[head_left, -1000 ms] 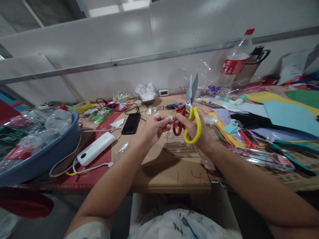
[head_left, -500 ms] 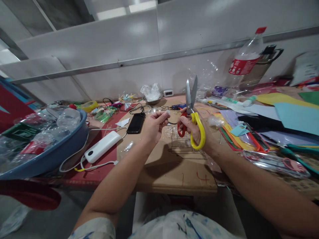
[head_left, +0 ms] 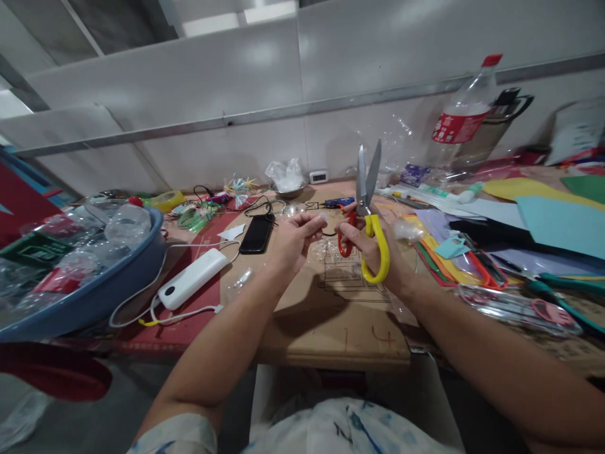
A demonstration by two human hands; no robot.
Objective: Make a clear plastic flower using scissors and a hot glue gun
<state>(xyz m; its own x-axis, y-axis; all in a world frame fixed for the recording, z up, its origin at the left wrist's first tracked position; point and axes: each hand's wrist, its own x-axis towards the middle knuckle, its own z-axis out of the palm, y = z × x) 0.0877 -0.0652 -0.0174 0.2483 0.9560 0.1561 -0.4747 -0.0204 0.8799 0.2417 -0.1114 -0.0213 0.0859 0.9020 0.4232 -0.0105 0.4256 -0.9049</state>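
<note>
In my right hand (head_left: 366, 243) is a pair of scissors (head_left: 374, 246) with one red and one yellow handle. Its blades point up and stand slightly apart. My left hand (head_left: 297, 236) is closed in a pinch, thumb against forefinger, on a small clear piece of plastic (head_left: 323, 217) whose shape I cannot make out. Both hands are above a cardboard sheet (head_left: 307, 334) with line drawings and red marks. Crumpled clear plastic scraps (head_left: 324, 251) lie below and between the hands.
A blue basin (head_left: 108, 277) of plastic bottles stands left. Near it lie a white power bank (head_left: 193, 277) and a black phone (head_left: 258, 233). Coloured paper (head_left: 558, 221), pliers (head_left: 567, 287) and a large bottle (head_left: 460, 120) are on the right. A metal bowl (head_left: 289, 191) sits by the wall.
The scissors have shifted slightly right and tilted a little in my right hand. My left hand has moved slightly right, still pinching the small clear piece. The view has shifted slightly.
</note>
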